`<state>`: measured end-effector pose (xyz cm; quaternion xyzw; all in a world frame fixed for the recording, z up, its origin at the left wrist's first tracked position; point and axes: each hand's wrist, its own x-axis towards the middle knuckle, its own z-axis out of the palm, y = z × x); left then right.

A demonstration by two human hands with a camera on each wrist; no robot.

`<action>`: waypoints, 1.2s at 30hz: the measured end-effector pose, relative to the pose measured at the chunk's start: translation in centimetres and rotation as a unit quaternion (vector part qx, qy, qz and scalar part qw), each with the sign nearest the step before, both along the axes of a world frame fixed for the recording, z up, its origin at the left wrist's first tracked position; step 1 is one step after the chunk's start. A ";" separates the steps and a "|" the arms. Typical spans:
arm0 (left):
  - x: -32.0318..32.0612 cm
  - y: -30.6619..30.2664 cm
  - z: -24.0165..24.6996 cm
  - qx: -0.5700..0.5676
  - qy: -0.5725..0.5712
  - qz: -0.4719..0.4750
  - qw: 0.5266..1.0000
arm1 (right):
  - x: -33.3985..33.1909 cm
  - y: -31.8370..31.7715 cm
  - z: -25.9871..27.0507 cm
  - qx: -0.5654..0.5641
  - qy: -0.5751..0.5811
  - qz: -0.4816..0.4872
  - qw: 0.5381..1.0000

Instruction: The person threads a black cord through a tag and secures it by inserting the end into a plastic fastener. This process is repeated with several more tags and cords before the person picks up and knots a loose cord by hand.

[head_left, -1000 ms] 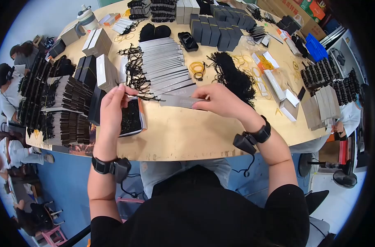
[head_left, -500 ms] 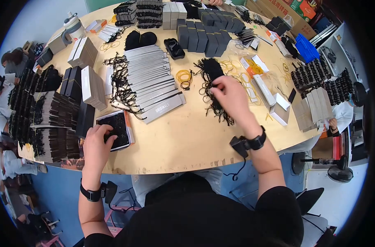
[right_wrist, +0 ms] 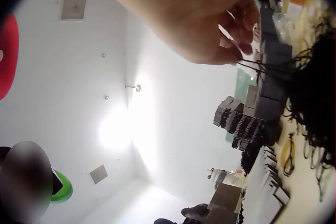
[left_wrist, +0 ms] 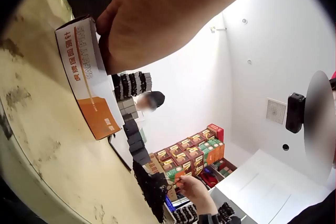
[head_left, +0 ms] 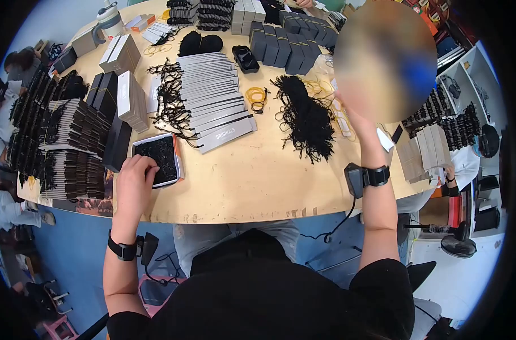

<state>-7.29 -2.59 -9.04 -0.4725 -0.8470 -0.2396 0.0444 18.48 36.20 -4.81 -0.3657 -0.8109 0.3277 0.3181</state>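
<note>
My left hand (head_left: 134, 182) reaches over the near side of a small open box (head_left: 179, 150) filled with tiny black pieces (head_left: 157, 152). Its fingers bend down into the box and their tips are hidden. In the left wrist view the white and orange wall of that box (left_wrist: 86, 77) shows. Raised at the right, my right hand (right_wrist: 205, 22) pinches thin black cord loops between thumb and finger. The cords stretch from it toward a thick bundle of black cords (head_left: 306, 122) on the table. A blurred disc covers part of this hand in the head view.
Grey tags printed ORIGINALS (head_left: 226, 135), with black cords attached, lie overlapped in a row. Stacks of dark tags (head_left: 71, 133) stand at the left, dark grey blocks (head_left: 283, 48) at the back. Yellow rubber bands (head_left: 257, 97) and a black case (head_left: 245, 58) lie between.
A second ago both hands held a grey tag and its cord; that tag now lies on the row. My left hand went to the box, my right to the cord bundle, then up and right with cord.
</note>
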 end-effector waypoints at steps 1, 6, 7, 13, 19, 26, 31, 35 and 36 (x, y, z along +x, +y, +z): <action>0.0 0.0 0.0 0.002 -0.001 0.000 1.000 | -0.3 0.2 1.1 0.002 -0.001 0.000 1.000; 0.1 -0.1 0.3 0.063 0.013 -0.008 0.998 | -1.3 -2.1 9.0 0.037 0.124 0.048 0.990; 0.1 -0.2 0.2 0.064 0.011 -0.007 0.998 | -1.7 -3.1 10.3 0.047 0.133 0.084 0.986; 0.4 -0.9 0.7 0.173 -0.077 0.042 0.981 | -4.4 -11.3 13.9 -0.021 0.152 0.216 0.964; 2.4 -2.6 1.0 0.203 -0.158 0.029 0.966 | -4.8 -15.4 9.3 -0.235 0.215 0.258 0.912; 3.5 -4.3 -0.2 0.172 -0.220 0.017 0.960 | -1.1 -14.7 -5.9 -0.263 0.030 0.082 0.961; 3.6 -4.1 -0.3 0.211 -0.304 0.025 0.928 | -0.7 -16.4 -4.4 0.155 -0.114 0.018 0.981; 3.6 -3.8 0.1 0.226 -0.356 0.010 0.907 | -2.1 -17.7 -4.7 0.135 -0.106 0.241 0.955; 3.7 -3.7 0.2 0.225 -0.356 0.012 0.907 | -2.8 -18.4 -4.6 0.128 -0.115 0.292 0.941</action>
